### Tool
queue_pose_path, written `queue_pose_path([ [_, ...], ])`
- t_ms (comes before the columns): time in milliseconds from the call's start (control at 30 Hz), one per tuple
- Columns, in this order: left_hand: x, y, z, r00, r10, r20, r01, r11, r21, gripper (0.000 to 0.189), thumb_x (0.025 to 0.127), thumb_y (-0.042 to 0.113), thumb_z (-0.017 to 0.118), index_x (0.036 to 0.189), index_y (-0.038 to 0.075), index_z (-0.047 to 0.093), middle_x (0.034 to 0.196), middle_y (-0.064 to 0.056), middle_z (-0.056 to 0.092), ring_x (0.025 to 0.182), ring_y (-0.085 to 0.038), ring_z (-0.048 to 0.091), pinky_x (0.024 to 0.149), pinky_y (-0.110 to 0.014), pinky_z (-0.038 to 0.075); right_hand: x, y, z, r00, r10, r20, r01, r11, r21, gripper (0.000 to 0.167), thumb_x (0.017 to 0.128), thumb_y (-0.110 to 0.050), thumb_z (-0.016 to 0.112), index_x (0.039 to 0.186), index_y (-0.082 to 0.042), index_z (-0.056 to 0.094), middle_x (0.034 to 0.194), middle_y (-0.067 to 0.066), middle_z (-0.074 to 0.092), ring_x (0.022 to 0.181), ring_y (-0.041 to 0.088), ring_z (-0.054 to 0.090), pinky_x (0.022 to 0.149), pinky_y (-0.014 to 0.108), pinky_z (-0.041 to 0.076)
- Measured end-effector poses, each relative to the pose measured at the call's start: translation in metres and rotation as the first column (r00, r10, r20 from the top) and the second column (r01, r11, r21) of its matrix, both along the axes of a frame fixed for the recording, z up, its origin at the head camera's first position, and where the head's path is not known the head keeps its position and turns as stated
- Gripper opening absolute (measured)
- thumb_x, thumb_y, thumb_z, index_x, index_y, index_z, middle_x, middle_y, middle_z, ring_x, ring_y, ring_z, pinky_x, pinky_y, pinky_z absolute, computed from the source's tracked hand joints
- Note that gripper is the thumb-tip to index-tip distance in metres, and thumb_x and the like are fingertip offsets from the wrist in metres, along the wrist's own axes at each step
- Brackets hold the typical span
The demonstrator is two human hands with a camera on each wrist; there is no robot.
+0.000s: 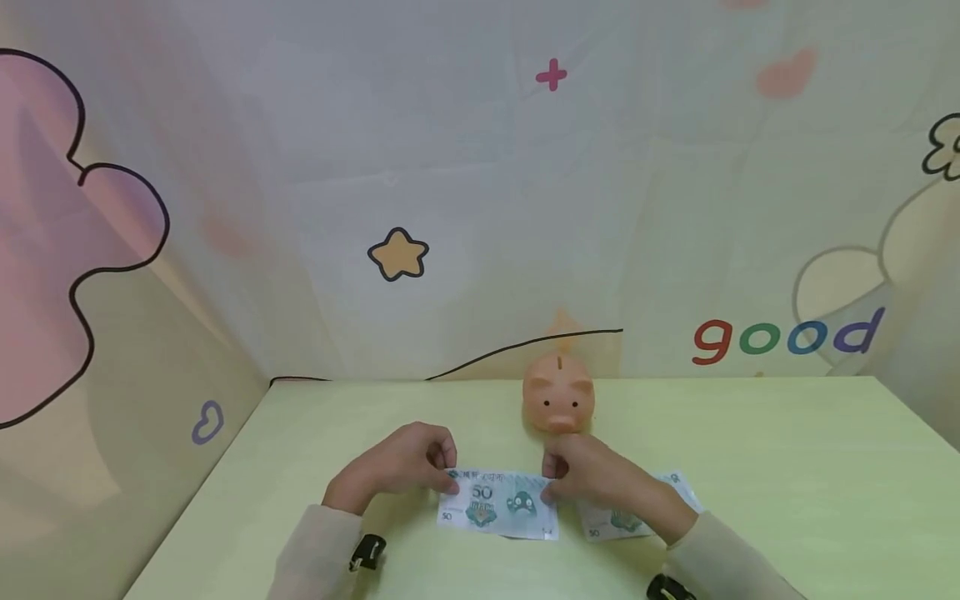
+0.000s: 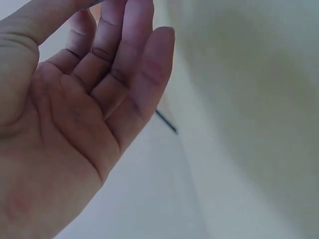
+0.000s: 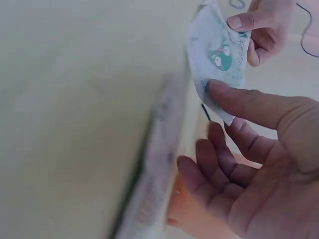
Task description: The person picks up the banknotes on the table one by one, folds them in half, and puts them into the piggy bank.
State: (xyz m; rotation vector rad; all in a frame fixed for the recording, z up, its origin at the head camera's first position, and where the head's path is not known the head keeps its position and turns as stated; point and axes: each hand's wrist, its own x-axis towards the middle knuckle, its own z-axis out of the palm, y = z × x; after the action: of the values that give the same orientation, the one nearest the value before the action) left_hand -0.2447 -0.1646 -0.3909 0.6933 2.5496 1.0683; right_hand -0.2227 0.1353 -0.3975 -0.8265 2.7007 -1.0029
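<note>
A toy 50 banknote (image 1: 498,510) with a green cartoon print is held up between both hands. My left hand (image 1: 412,458) pinches its upper left end between thumb and fingers. At the opposite end, my right hand (image 1: 588,465) grips the upper right corner. In the right wrist view the note (image 3: 219,57) bends slightly, with the right thumb (image 3: 254,104) lying on its face. The left wrist view shows the left palm (image 2: 55,129) and curved fingers, while the note is out of that view. Right behind the right hand stands an orange piggy bank (image 1: 558,396), slot on top.
A second 50 banknote (image 1: 622,522) lies on the pale green table (image 1: 787,483), partly hidden under the right forearm. Behind the table hangs a printed cloth backdrop (image 1: 465,208) with a star and the word "good". Wrist straps (image 1: 367,552) sit at the cuffs.
</note>
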Motion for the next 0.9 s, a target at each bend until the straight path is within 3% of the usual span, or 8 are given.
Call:
queue_pose_path([
  [267,-0.006,0.003,0.032,0.999,-0.021,-0.037,0.026,0.993,0.119,0.011,0.091,0.002,0.081,0.099,0.006,0.074,0.091,0.0,0.071,0.083,-0.017,0.07,0.075,-0.031,0.057,0.0,0.013,0.031,0.998,-0.001,-0.064,-0.002,0.999,-0.043,0.023,0.089,-0.005,0.084,0.089,-0.011,0.062,0.08,-0.005,0.058,0.073,0.012,0.055,0.064,0.027,0.049],
  [467,-0.009,0.014,0.055,0.994,0.031,-0.105,-0.008,0.977,0.212,0.008,0.095,0.005,0.078,0.102,0.004,0.076,0.098,-0.005,0.072,0.086,-0.02,0.071,0.079,-0.034,0.059,-0.001,0.02,0.06,0.992,-0.114,-0.052,0.108,0.989,-0.103,0.017,0.093,-0.006,0.08,0.093,-0.009,0.063,0.086,-0.001,0.064,0.08,0.017,0.06,0.067,0.031,0.053],
  [633,-0.008,0.024,0.066,0.985,0.096,-0.141,-0.052,0.956,0.29,0.008,0.098,0.005,0.075,0.105,0.002,0.076,0.103,-0.009,0.072,0.088,-0.022,0.071,0.082,-0.036,0.061,-0.003,0.026,0.077,0.983,-0.176,-0.052,0.165,0.972,-0.167,0.011,0.097,-0.008,0.077,0.097,-0.007,0.066,0.092,0.002,0.067,0.089,0.022,0.064,0.072,0.035,0.054],
  [767,-0.004,0.029,0.072,0.97,0.195,-0.144,-0.13,0.92,0.369,0.014,0.098,0.005,0.075,0.111,0.002,0.076,0.107,-0.009,0.074,0.089,-0.022,0.071,0.081,-0.034,0.06,-0.003,0.028,0.086,0.97,-0.231,-0.081,0.21,0.955,-0.208,0.009,0.098,-0.011,0.076,0.102,-0.007,0.068,0.098,0.004,0.069,0.095,0.025,0.066,0.076,0.037,0.055],
  [900,-0.001,0.034,0.075,0.956,0.27,-0.12,-0.185,0.864,0.469,0.017,0.099,0.006,0.075,0.116,0.002,0.076,0.109,-0.01,0.074,0.092,-0.024,0.071,0.085,-0.036,0.059,-0.002,0.028,0.093,0.952,-0.294,-0.088,0.263,0.93,-0.258,0.012,0.099,-0.013,0.077,0.105,-0.006,0.069,0.101,0.006,0.07,0.098,0.027,0.066,0.079,0.038,0.054],
])
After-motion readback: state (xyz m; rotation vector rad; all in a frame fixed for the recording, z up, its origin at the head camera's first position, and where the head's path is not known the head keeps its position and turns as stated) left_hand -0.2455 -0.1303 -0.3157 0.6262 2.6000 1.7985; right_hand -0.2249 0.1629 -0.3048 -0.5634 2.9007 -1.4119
